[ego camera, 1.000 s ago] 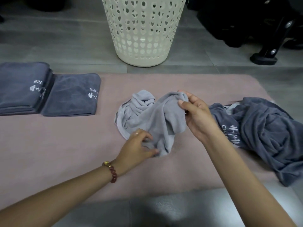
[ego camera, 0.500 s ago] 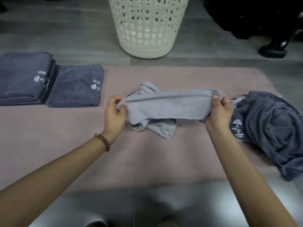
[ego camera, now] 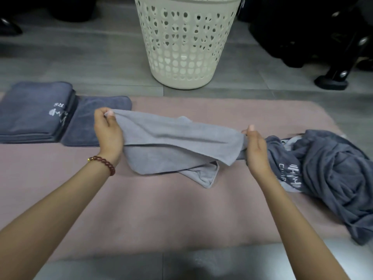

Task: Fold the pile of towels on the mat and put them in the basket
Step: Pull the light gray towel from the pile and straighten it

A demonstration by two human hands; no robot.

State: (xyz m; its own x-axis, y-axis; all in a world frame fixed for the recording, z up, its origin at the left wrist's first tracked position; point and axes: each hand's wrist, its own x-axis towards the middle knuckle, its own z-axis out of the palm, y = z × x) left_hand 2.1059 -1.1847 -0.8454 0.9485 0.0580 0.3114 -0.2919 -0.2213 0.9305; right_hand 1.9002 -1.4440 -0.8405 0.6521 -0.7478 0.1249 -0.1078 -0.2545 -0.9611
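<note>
A light grey towel (ego camera: 177, 142) is stretched between my hands just above the pink mat (ego camera: 161, 215). My left hand (ego camera: 108, 132) pinches its left corner. My right hand (ego camera: 255, 150) grips its right end, thumb up. The towel's lower part sags and a corner rests on the mat. A crumpled pile of dark grey towels (ego camera: 327, 174) lies on the mat right beside my right hand. The cream perforated basket (ego camera: 187, 41) stands on the floor beyond the mat's far edge.
A stack of folded dark towels (ego camera: 32, 114) and one folded towel (ego camera: 90, 124) lie at the mat's far left. Black equipment with a foot (ego camera: 333, 77) stands on the grey floor at the far right.
My hands have pulled apart from a bunched towel, spreading it wide. My left hand moved far left and up; my right hand stayed by the pile.
</note>
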